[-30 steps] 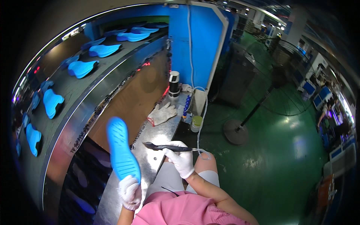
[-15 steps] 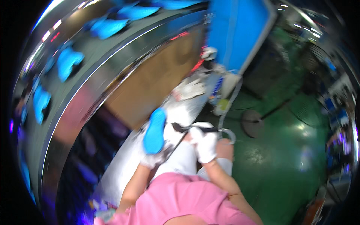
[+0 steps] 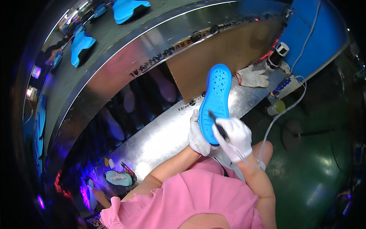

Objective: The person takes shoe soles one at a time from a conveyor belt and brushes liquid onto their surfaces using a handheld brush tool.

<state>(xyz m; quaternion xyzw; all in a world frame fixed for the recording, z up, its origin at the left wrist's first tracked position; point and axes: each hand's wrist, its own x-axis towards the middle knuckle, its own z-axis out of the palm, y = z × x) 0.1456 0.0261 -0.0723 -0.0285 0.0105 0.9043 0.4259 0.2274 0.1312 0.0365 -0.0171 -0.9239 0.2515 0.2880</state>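
Observation:
A bright blue shoe sole (image 3: 218, 97) stands tilted in front of me, its face with small holes and ridges turned up. My left hand (image 3: 198, 133), in a greyish-white glove, is closed around the sole's lower left edge. In my white-gloved right hand (image 3: 237, 138) is a black pen-like tool (image 3: 221, 129). Its tip is over the ridged lower half of the sole; whether it touches is too blurred to tell. A pale tube (image 3: 272, 124) runs down to my right wrist. The right fingertips are partly hidden behind the tool and the hand.
A conveyor (image 3: 103, 38) carrying several blue soles curves along the left and far side. On the metal shelf (image 3: 160, 133) lie a loose white glove (image 3: 253, 77) and a pale oval dish (image 3: 118, 178). A co-worker's hand (image 3: 100, 196) is at lower left, beside a purple-lit sole.
The sole has been raised farther from my body, and the right hand with the black tool has come over to it. My view has turned, shifting the surroundings.

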